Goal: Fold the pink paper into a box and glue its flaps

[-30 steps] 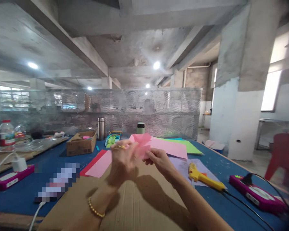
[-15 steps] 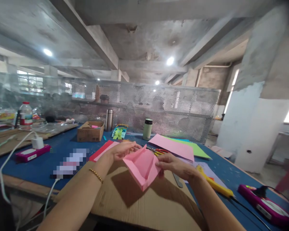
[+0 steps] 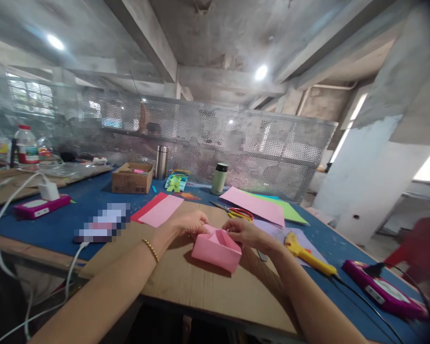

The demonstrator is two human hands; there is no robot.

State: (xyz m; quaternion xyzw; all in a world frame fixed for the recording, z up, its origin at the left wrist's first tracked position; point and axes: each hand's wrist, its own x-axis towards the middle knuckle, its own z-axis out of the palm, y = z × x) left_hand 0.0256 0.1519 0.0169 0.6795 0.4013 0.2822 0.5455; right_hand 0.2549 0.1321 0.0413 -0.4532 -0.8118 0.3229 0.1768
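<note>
A folded pink paper box rests on a brown cardboard sheet, its front wall upright toward me. My left hand grips its far left edge with fingers closed. On the far right, my right hand pinches the paper with thumb and fingers. Some fingertips are hidden behind the folds. Just beyond the right hand lie scissors with red and yellow handles. Part of a grey metal blade shows beside the right wrist.
Pink and red paper sheets lie left of the hands, more coloured sheets at the back right. A yellow glue gun and power strip stand right. A phone, cardboard box, steel flask and green flask are also there.
The pink paper box has come down from a tilted, raised position onto the cardboard, front wall now facing me. Both hands have moved to its far side. The view has tipped slightly.
</note>
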